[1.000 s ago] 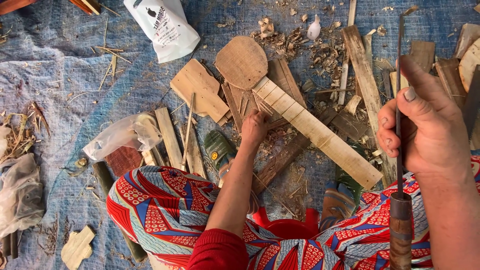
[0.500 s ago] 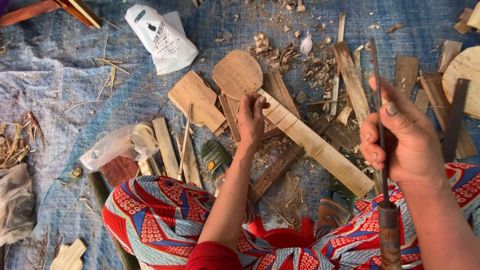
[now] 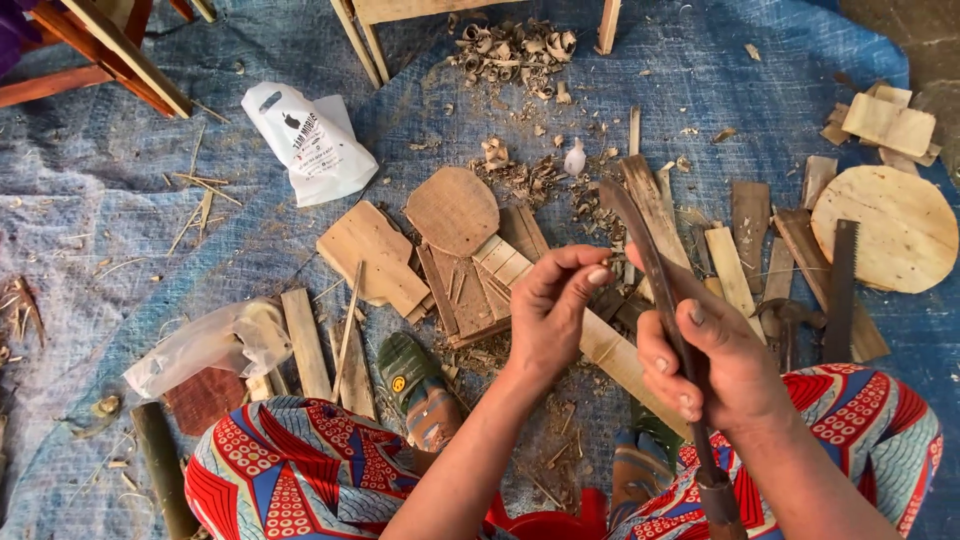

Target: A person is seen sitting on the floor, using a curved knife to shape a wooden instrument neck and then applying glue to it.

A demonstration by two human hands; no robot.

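Note:
My right hand (image 3: pixel 725 365) grips a long dark blade (image 3: pixel 640 245) partway along its length. Its wooden handle (image 3: pixel 718 495) points down toward my lap and its tip reaches up over the wood pieces. My left hand (image 3: pixel 552 312) is raised just left of the blade, fingertips pinched together close to its edge; I see nothing in them. Under both hands lies a long pale wooden slat (image 3: pixel 615 355) joined to a round-headed paddle-shaped board (image 3: pixel 452 210). My knees in red, blue and white patterned cloth (image 3: pixel 290 470) frame the bottom.
A blue tarp (image 3: pixel 150 230) covers the ground, strewn with wood offcuts and shavings (image 3: pixel 515 45). A round wooden disc (image 3: pixel 885 225) and a saw (image 3: pixel 840 290) lie at right. A white bag (image 3: pixel 310 140) and a clear plastic bag (image 3: pixel 205 345) lie at left. A sandal (image 3: pixel 425 385) is near my knee.
My left hand has lifted off the wooden slat and come up beside the blade. My right hand has brought the blade left toward the middle, and its tip now tilts left.

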